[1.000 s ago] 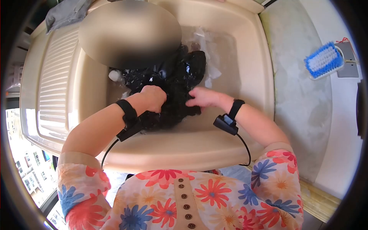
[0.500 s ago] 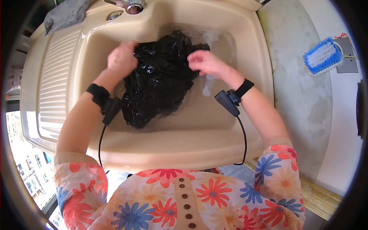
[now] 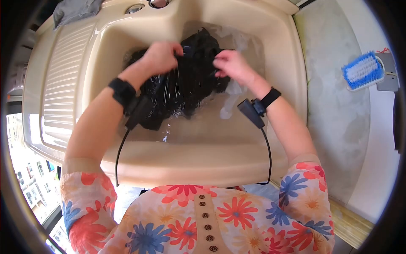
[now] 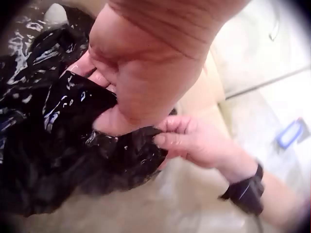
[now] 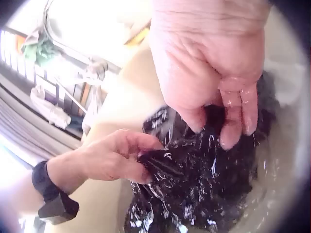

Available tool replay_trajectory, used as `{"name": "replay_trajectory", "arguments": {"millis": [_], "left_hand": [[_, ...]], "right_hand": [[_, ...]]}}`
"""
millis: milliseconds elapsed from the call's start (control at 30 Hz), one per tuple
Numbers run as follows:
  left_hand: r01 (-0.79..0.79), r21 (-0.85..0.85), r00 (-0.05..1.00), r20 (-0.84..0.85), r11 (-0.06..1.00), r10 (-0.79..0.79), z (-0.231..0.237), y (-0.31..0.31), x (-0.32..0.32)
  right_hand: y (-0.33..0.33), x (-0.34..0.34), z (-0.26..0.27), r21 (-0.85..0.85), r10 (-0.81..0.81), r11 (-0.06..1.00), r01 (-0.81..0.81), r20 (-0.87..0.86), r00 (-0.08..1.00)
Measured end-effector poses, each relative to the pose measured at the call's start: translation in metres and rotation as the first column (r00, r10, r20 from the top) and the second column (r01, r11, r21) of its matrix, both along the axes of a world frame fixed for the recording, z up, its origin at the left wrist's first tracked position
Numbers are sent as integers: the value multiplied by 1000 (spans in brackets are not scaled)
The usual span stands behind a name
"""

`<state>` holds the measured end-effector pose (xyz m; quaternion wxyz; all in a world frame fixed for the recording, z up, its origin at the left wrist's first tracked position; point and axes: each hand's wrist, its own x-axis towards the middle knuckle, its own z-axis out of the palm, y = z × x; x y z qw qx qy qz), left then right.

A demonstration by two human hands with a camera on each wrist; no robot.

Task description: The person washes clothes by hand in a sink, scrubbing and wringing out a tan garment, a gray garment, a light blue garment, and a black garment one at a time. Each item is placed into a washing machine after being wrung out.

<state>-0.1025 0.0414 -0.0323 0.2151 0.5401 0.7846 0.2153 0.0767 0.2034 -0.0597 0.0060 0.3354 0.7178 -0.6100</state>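
Observation:
Wet black cloth point(image 3: 182, 84) lies bunched in a beige sink point(image 3: 211, 161) holding water. My left hand point(image 3: 161, 57) pinches a raised fold of it between thumb and fingers, as the left wrist view also shows, where the cloth point(image 4: 58, 145) shines with water. Close by on the right, my right hand point(image 3: 232, 65) grips the cloth's edge with thumb and fingertips. From the right wrist view, its fingers point(image 5: 233, 128) curl into the cloth point(image 5: 194, 179), with the left hand point(image 5: 114, 155) pinching another part beside it.
A ribbed drainboard point(image 3: 65, 84) forms the sink's left side, with a grey cloth point(image 3: 76, 12) at its back corner. Right of the sink, a blue and white brush point(image 3: 363, 71) lies on the ledge. Part of a drain fitting or tap point(image 3: 160, 3) shows at the back.
From half a second ago, my left hand has moved right, towards the right hand, pulling the cloth into stretched folds. The right hand has shifted slightly right.

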Motion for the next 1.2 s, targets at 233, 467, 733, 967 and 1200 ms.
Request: {"name": "replay_trajectory", "arguments": {"millis": [233,467,733,967,1200], "left_hand": [[-50,-375,986,-164,926,-13,15,-9,-9],[243,-679,906,-97,693,-413,-38,-43,23],[-63,-361,998,-42,930,51,-21,-53,-49],[-342,-261,930,-228,903,287,-11,-50,-45],[-535,-477,828,-133,697,545,-37,-42,-32]], "right_hand": [[27,-9,-9,649,-108,749,135,-80,991],[-72,19,-29,689,371,482,-541,398,839],[40,25,-3,212,170,949,-234,283,944],[61,31,14,384,-53,902,-197,553,832],[55,50,-20,-158,-246,942,295,271,931]]}}
